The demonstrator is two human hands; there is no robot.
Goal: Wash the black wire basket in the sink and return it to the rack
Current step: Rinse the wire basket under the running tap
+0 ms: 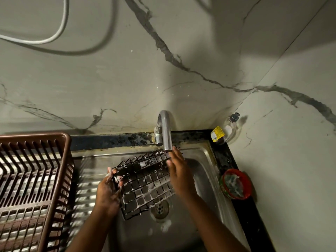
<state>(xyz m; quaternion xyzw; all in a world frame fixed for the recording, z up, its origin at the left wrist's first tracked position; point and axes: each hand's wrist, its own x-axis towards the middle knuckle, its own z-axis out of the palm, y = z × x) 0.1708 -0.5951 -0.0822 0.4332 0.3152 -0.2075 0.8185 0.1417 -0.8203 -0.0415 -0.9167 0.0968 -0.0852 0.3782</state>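
1. The left hand (pixel 109 190) is gripping the soapy black wire basket (pixel 145 182) by its 9 o'clock edge, tilted over the steel sink (pixel 201 171).
2. The right hand (pixel 179 171), fingers straight, is touching the basket's 3 o'clock side beneath the chrome curved tap (pixel 166 130).
3. The brown slatted plastic rack (pixel 34 179) is sitting at 9 o'clock.

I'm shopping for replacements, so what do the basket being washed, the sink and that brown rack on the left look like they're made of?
Black wire basket: thin metal wire in a square grid, seemingly coated black, soapy. Sink: probably stainless steel, dull silver with soft reflections and a ribbed drainboard. Brown rack: likely moulded plastic, judging by its thick slats, rounded rim and even glossy colour.
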